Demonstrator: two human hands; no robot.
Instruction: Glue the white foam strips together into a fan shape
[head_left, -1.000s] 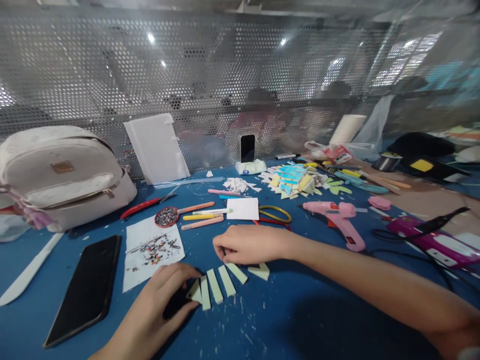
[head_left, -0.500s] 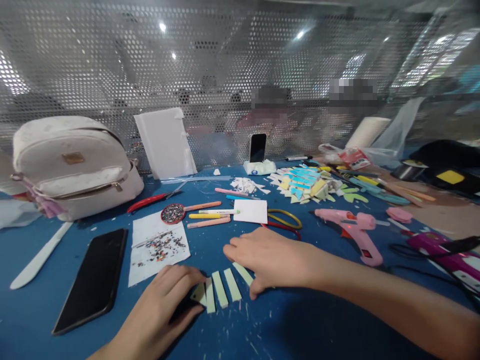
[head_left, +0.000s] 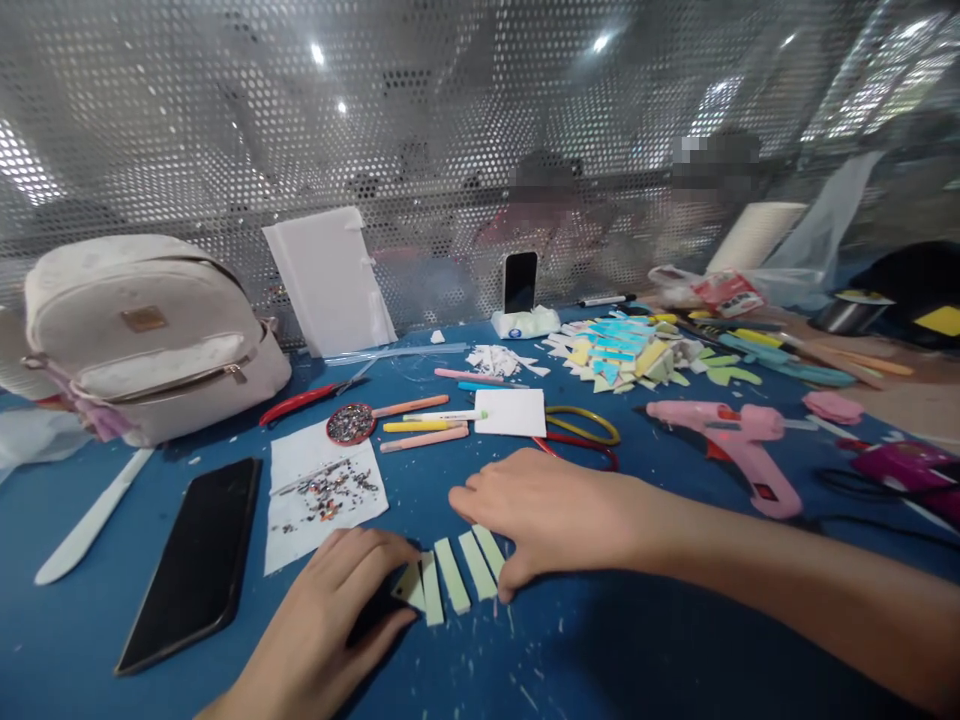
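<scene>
Several pale green foam strips (head_left: 457, 572) lie fanned side by side on the blue table (head_left: 615, 640). My left hand (head_left: 341, 600) rests at their left end, fingers curled down over a dark object and pressing the leftmost strip. From the right, my right hand (head_left: 547, 510) lies flat over the right end of the fan, fingers stretched out and its thumb against the rightmost strip.
A black phone (head_left: 191, 560) and a white paper with sequins (head_left: 324, 495) lie left. Beyond the hands are markers (head_left: 424, 427), a white card (head_left: 511, 411), scissors (head_left: 585, 430) and a pink glue gun (head_left: 739, 440). A white backpack (head_left: 146, 335) stands far left. A perforated metal screen (head_left: 450, 150) backs the table.
My right hand slid forward and down over the right end of the strips, covering the outer pieces and pushing the fan closer together. My left hand stayed in place.
</scene>
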